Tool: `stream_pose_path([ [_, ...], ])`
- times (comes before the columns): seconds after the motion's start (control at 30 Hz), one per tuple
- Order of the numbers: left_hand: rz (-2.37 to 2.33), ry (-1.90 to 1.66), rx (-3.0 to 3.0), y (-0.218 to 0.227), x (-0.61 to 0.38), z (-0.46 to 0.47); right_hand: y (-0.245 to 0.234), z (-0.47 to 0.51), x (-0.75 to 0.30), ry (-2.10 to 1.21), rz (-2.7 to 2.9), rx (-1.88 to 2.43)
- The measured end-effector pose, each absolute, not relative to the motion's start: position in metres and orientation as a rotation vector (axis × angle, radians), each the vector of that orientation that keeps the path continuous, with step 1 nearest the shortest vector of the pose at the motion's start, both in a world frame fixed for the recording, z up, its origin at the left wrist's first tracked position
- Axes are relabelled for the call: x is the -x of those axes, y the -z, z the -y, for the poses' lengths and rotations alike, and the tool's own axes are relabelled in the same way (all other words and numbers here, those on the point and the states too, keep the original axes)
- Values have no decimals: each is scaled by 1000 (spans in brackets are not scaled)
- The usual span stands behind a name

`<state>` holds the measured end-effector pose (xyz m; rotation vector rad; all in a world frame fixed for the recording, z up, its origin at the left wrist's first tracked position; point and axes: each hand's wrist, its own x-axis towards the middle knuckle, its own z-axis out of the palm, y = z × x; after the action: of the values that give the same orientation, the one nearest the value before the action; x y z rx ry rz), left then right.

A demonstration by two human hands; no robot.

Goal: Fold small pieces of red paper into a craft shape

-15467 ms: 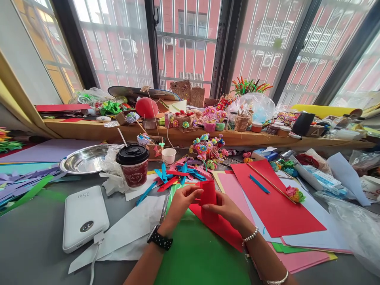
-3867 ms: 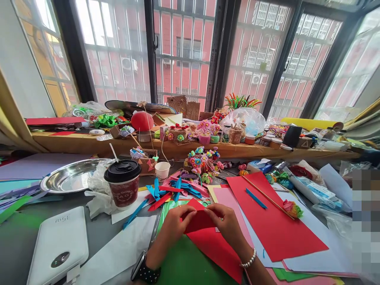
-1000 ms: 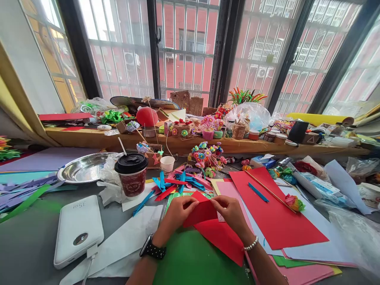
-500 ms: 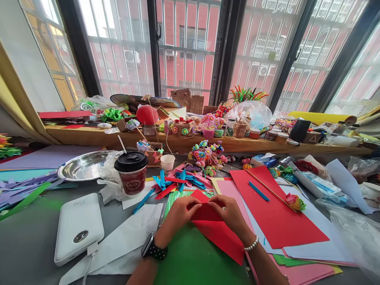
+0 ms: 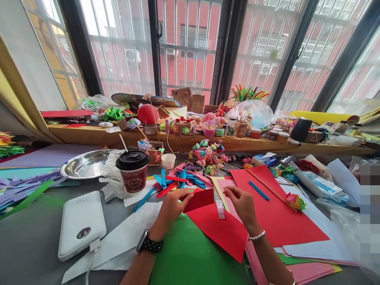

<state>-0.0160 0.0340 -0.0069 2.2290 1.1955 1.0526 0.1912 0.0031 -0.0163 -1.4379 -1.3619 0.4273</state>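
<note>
My left hand [image 5: 173, 205] pinches a small red paper piece [image 5: 202, 200] at its left edge, between thumb and fingers. The piece is raised and tilted over a larger red paper sheet [image 5: 224, 231], which lies on a green mat [image 5: 184, 255]. To the right, my right hand [image 5: 244, 204] is off the paper, its fingers bent and slightly apart with nothing visible in them. Between the two hands a clear ruler [image 5: 220, 209] shows, partly resting over the red sheet. A watch is on my left wrist and a beaded bracelet on my right.
A lidded coffee cup [image 5: 132, 174], a white power bank [image 5: 81, 225] with a cable and a metal bowl [image 5: 86, 164] stand left. Blue and red paper strips [image 5: 181, 178] are heaped ahead. A big red sheet [image 5: 285, 213] with a stick-stemmed paper flower [image 5: 295, 201] lies right.
My right hand has let go of the red paper and moved right. My left hand has shifted slightly left, still holding the small piece. The ruler has come into view.
</note>
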Motion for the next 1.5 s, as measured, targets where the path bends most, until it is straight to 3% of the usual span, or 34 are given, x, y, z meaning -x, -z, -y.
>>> stream_pose_path([
  [0.33, -1045, -926, -2249, 10, 7, -25, 13, 7, -163, -477, 1697, 1299],
  [0.87, -1350, -1319, -2025, 7, 18, -32, 13, 3, -173, -509, 1556, 1283],
  [1.07, -1116, -975, -2176, 6, 3, -22, 11, 6, -165, -528, 1644, 1234],
  [1.3, -1206, -1049, -1788, 4, 12, -27, 14, -2, -188, -509, 1389, 1338],
  [1.5, -1110, -1139, -1391, 8, 6, -27, 14, -2, -181, -880, 1306, 1190],
])
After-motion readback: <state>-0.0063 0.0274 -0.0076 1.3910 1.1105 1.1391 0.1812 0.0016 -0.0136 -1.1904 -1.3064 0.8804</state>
